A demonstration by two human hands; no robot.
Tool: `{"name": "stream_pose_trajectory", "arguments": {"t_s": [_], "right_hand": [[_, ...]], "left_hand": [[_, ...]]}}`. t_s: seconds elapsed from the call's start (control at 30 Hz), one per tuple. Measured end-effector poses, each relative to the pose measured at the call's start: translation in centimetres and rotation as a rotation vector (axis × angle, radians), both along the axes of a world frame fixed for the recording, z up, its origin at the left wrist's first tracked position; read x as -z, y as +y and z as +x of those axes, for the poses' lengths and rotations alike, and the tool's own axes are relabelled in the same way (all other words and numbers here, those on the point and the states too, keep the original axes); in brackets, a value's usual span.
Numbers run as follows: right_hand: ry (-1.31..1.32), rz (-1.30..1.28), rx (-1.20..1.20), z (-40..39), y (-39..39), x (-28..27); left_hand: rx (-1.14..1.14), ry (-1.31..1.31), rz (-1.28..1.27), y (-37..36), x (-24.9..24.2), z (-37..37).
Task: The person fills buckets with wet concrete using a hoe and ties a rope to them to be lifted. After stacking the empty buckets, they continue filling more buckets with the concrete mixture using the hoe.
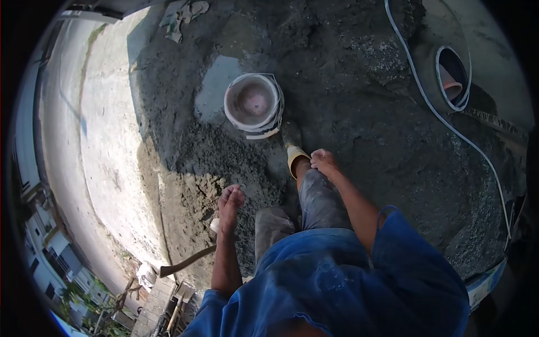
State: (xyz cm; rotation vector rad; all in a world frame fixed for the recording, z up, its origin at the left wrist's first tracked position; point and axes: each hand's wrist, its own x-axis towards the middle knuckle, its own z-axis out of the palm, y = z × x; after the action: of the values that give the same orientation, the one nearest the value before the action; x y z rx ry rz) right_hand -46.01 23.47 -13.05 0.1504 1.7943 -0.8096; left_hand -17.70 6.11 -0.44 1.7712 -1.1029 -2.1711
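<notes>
My left hand (230,201) hangs over the rough wet mortar (224,157) with its fingers curled in, and nothing shows in it. My right hand (324,161), also closed, is beside my right knee, close to the top of a yellowish rubber boot (295,154). I see nothing held in it. Ahead of both hands, apart from them, a pale bucket (229,104) with a wire handle stands upright on the mortar. Grey and pinkish residue coats its inside. A curved wooden handle (188,262) passes behind my left forearm; its other end is hidden.
A pale hose (418,81) runs down the right side. Beyond it a dark round tub (440,67) holds an orange-rimmed container (452,89). Torn paper (178,17) lies at the far edge. A sunlit concrete road (112,135) borders the mortar on the left.
</notes>
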Motion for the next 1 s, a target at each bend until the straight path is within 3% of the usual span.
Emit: {"name": "stream_pose_trajectory", "arguments": {"t_s": [0.03, 0.1, 0.23, 0.37, 0.43, 0.47, 0.53, 0.57, 0.63, 0.77, 0.83, 1.0], "right_hand": [[-0.017, 0.016, -0.010, 0.1, -2.3, -0.4], [0.049, -0.123, -0.339, -0.1, -6.3, -1.8], [0.019, -0.186, -0.299, -1.7, -12.1, 0.0], [-0.037, 0.036, -0.203, -4.2, -17.2, 4.4], [0.132, 0.093, -0.271, -5.0, -17.7, 7.8], [0.045, 0.137, -0.213, -6.0, -18.9, 7.9], [0.153, 0.182, -0.196, -8.1, -21.5, 9.1], [0.210, 0.221, -0.217, -7.1, -21.4, 10.0], [0.186, 0.259, -0.184, -6.9, -22.6, 12.2], [0.087, 0.294, -0.219, -6.0, -24.3, 14.5], [0.059, 0.255, -0.117, -5.6, -24.3, 14.9], [0.354, 0.365, -0.228, -3.9, -23.9, 15.8]], "left_hand": [[-0.010, -0.017, 0.016, -1.6, 0.5, -0.8], [0.078, 0.069, -0.013, -4.5, 2.0, -1.7], [0.085, 0.076, -0.099, -12.3, 6.2, -6.1], [0.146, 0.001, -0.138, -20.5, 16.5, -8.8], [0.298, -0.116, -0.260, -22.8, 21.9, -9.4], [0.310, -0.128, -0.235, -23.6, 22.4, -9.6], [0.542, -0.300, -0.344, -25.8, 25.4, -12.9], [0.546, -0.327, -0.307, -25.5, 26.3, -12.3], [0.720, -0.354, -0.466, -26.6, 28.8, -13.4], [0.871, -0.326, -0.486, -27.4, 29.8, -15.8], [0.725, -0.108, -0.216, -27.5, 29.9, -16.9], [0.816, -0.367, -0.305, -27.2, 28.9, -17.7]]}}
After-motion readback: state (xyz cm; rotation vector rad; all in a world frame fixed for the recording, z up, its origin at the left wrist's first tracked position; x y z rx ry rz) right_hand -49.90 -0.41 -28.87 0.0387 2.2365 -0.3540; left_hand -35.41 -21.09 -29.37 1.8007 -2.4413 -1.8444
